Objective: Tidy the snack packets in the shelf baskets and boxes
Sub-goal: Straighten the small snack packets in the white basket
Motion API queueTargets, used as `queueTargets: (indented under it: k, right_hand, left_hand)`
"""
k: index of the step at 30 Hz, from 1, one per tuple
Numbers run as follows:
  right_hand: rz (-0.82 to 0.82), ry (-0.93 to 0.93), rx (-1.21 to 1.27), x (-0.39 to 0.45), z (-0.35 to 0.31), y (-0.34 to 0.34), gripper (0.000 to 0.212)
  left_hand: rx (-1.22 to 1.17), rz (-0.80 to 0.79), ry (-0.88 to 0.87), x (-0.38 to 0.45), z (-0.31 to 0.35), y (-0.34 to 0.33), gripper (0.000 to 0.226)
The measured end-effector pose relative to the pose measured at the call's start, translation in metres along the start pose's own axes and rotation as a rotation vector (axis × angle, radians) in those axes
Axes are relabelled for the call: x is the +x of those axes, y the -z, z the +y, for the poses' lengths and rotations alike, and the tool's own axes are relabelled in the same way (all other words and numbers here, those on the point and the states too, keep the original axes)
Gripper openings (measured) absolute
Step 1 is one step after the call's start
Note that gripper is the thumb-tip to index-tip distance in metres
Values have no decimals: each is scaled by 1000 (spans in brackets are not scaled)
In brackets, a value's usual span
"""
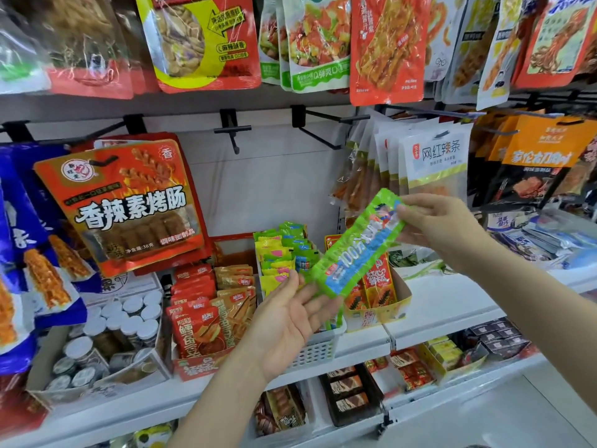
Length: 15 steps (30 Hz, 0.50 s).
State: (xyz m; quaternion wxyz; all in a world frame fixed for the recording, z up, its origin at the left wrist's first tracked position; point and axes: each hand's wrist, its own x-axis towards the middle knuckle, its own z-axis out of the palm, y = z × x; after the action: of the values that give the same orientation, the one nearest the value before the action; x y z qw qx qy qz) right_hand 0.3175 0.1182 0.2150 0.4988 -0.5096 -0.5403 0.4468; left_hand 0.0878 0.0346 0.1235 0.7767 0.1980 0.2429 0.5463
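Note:
A long green and blue snack packet (358,247) is held slantwise in front of the shelf. My right hand (442,227) pinches its upper end. My left hand (290,321) lies palm up under its lower end, fingers straight and touching the packet. Below the packet stands a white slotted basket (315,350) with several small green, yellow and pink packets (277,257). To its right a yellow cardboard box (381,313) holds red packets. To its left a red box (200,363) holds red and tan fish-snack packets (206,312).
A big red sausage-snack bag (126,205) hangs at the left, white spicy-strip bags (433,163) at the right, two bare black hooks (232,130) between them. A carton of white-lidded jars (113,331) sits far left. Lower shelves hold more boxed snacks (352,389).

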Motion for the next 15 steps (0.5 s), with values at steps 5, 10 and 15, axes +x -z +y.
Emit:
queueTargets:
  k: [5,10,15]
  right_hand:
    - [47,503,-114,-56,22,5,15]
    - [-393,772,-462,-112,58,0,20]
    - [-593,368,-413,-121,79,5,21]
  left_hand:
    - [-14,88,174,4,-5,-6,60]
    - [254,108,28,18,-12,-11,28]
    - [545,108,-80,18,-18,-14,23]
